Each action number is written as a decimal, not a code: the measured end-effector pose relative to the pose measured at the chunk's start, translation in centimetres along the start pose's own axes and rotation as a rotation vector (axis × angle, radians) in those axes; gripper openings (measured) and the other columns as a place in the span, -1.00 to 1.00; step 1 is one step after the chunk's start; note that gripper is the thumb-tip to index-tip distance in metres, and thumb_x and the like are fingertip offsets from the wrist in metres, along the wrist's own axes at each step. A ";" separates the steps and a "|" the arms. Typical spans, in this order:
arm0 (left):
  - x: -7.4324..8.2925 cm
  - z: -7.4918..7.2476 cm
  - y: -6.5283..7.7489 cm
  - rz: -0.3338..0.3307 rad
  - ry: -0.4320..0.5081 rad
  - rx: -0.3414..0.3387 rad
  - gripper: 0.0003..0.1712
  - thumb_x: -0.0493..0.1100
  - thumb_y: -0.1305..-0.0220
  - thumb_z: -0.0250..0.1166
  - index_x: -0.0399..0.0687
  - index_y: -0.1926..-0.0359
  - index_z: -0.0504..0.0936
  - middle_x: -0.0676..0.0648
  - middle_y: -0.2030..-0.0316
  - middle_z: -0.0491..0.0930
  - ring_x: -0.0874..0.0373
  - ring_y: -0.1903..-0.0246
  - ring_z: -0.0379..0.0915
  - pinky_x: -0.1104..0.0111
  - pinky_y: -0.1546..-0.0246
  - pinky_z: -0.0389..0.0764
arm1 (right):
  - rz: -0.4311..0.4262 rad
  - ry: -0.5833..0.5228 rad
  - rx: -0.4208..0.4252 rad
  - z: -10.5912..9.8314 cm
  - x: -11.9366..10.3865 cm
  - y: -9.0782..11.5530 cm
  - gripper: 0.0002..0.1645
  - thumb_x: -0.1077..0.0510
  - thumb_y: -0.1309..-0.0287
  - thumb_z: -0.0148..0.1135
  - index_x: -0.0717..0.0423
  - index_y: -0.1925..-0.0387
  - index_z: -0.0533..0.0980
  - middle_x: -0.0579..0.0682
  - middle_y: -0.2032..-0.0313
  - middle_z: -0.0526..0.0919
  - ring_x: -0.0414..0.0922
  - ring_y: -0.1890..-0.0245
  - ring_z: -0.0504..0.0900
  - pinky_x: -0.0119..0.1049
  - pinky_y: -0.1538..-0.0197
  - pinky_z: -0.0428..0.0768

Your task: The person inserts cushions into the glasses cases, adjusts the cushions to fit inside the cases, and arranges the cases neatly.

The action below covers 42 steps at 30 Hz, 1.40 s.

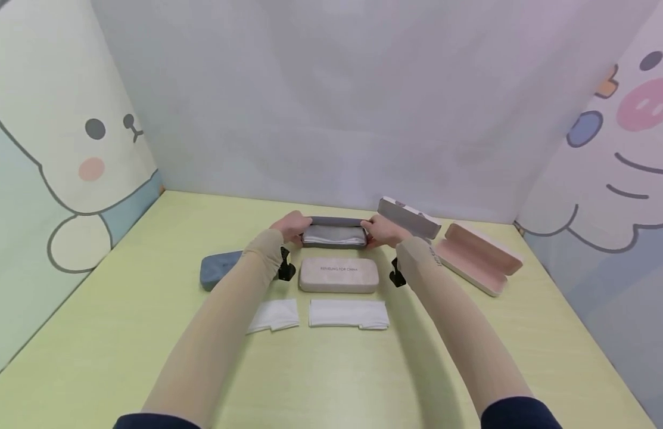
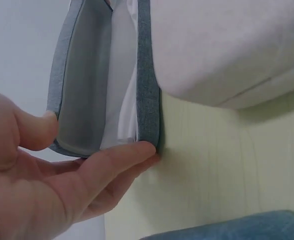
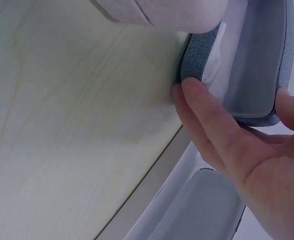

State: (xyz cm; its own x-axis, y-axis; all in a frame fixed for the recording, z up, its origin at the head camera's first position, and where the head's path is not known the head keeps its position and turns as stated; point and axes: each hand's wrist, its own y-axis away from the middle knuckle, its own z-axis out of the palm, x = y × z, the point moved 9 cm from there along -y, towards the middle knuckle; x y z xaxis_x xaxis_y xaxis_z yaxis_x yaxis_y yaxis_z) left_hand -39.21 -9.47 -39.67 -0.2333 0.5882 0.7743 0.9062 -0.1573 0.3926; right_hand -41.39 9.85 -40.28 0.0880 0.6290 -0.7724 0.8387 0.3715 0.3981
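Observation:
A grey-blue glasses case stands open toward the back of the table, with a folded white cloth inside. My left hand grips its left end; in the left wrist view the thumb lies on the lid's edge and the fingers on the base. At the opposite end, my right hand holds the case likewise, thumb on the lid and fingertips against the base's corner. Just in front of it lies a closed pale pink glasses case with lettering on its lid.
Two folded white cloths lie nearer me, the left one partly behind my forearm. A blue case sits at left, partly covered by that arm. To the right are an open grey-lined case and an open pink case.

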 end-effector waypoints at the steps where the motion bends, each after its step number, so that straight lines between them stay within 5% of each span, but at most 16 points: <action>1: 0.0 0.0 0.1 -0.005 0.003 -0.006 -0.66 -0.20 -0.47 -0.22 -0.06 0.53 0.10 0.01 0.58 0.11 0.23 0.67 0.08 0.36 0.38 0.37 | 0.001 0.001 -0.003 0.0 0.0 0.0 -0.52 0.10 -0.51 -0.31 0.47 -0.13 0.24 0.27 0.04 0.38 0.01 0.15 0.48 -0.10 -0.10 0.59; 5: -0.2 0.1 0.0 -0.003 0.014 -0.032 -0.75 -0.20 -0.47 -0.20 -0.08 0.43 0.11 -0.03 0.46 0.10 0.19 0.57 0.09 0.32 0.25 0.35 | 0.005 0.005 -0.003 0.0 0.0 0.2 -0.53 0.11 -0.51 -0.28 0.47 -0.14 0.25 0.23 0.08 0.37 -0.02 0.18 0.46 -0.06 -0.14 0.56; 9: -0.4 0.3 -0.3 -0.015 0.052 -0.052 -0.83 -0.19 -0.49 -0.17 -0.25 0.13 0.21 -0.06 0.33 0.12 0.18 0.51 0.13 0.32 0.16 0.39 | 0.010 0.011 0.017 0.0 0.0 0.2 -0.57 0.14 -0.50 -0.25 0.47 -0.11 0.28 0.18 0.16 0.38 -0.07 0.22 0.44 -0.08 -0.14 0.56; 14: -0.7 0.2 -0.6 -0.052 0.102 -0.068 -0.40 -0.21 -0.49 -0.13 -0.41 -0.40 -0.07 -0.15 0.06 0.15 0.18 0.41 0.21 0.37 0.19 0.47 | -0.044 0.018 0.014 -0.3 0.9 -1.3 -0.65 0.10 -0.48 -0.15 0.37 0.11 0.36 0.10 0.31 0.40 -0.13 0.34 0.44 -0.21 0.05 0.64; 22: -0.6 0.1 -0.7 -0.036 0.067 -0.056 -0.44 -0.22 -0.48 -0.11 -0.42 -0.35 -0.01 -0.27 -0.07 0.18 0.27 0.64 0.06 0.34 0.18 0.48 | -0.036 0.100 0.036 -0.3 0.1 -0.4 -0.65 0.16 -0.48 -0.19 0.44 0.12 0.37 0.17 0.26 0.47 -0.12 0.37 0.52 -0.17 0.00 0.64; 29: -0.8 0.2 -0.4 -0.017 0.069 -0.050 -0.65 -0.20 -0.48 -0.06 -0.43 -0.09 0.21 -0.12 0.27 0.20 0.30 0.69 0.09 0.40 0.24 0.49 | -0.024 0.107 0.039 0.1 -0.1 0.3 -0.67 0.20 -0.48 -0.18 0.46 0.14 0.37 0.13 0.31 0.45 -0.14 0.39 0.46 -0.07 -0.09 0.59; 33: -0.8 0.2 -0.4 -0.031 0.058 -0.055 -0.61 -0.21 -0.49 -0.07 -0.41 -0.18 0.20 -0.24 0.01 0.27 0.29 0.72 0.08 0.38 0.22 0.45 | -0.030 0.107 0.050 0.0 0.1 0.3 -0.66 0.19 -0.47 -0.17 0.46 0.08 0.38 0.18 0.23 0.48 -0.12 0.36 0.50 -0.11 -0.07 0.60; 36: -0.7 0.3 -0.4 -0.037 0.070 -0.063 -0.44 -0.24 -0.48 -0.07 -0.42 -0.37 0.05 -0.31 -0.27 0.15 0.28 0.71 0.08 0.35 0.16 0.44 | -0.030 0.096 0.053 0.0 0.2 0.3 -0.65 0.20 -0.47 -0.16 0.47 0.01 0.36 0.24 0.13 0.48 -0.03 0.25 0.57 -0.11 -0.09 0.60; 42: -0.6 0.3 0.0 -0.050 0.075 -0.050 -0.33 -0.28 -0.46 -0.06 -0.41 -0.45 -0.11 -0.33 -0.38 0.07 0.28 0.71 0.10 0.33 0.10 0.42 | -0.046 0.114 0.070 0.2 0.0 0.4 -0.64 0.22 -0.45 -0.13 0.50 -0.01 0.37 0.33 0.05 0.48 0.15 0.06 0.60 -0.11 -0.10 0.60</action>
State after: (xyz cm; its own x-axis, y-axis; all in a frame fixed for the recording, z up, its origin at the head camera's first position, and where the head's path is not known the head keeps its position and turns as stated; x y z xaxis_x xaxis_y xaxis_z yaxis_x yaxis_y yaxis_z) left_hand -38.95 -9.60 -40.29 -0.3049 0.5357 0.7874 0.8747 -0.1695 0.4541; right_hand -40.95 9.91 -40.20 -0.0099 0.6872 -0.7264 0.8765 0.3557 0.3245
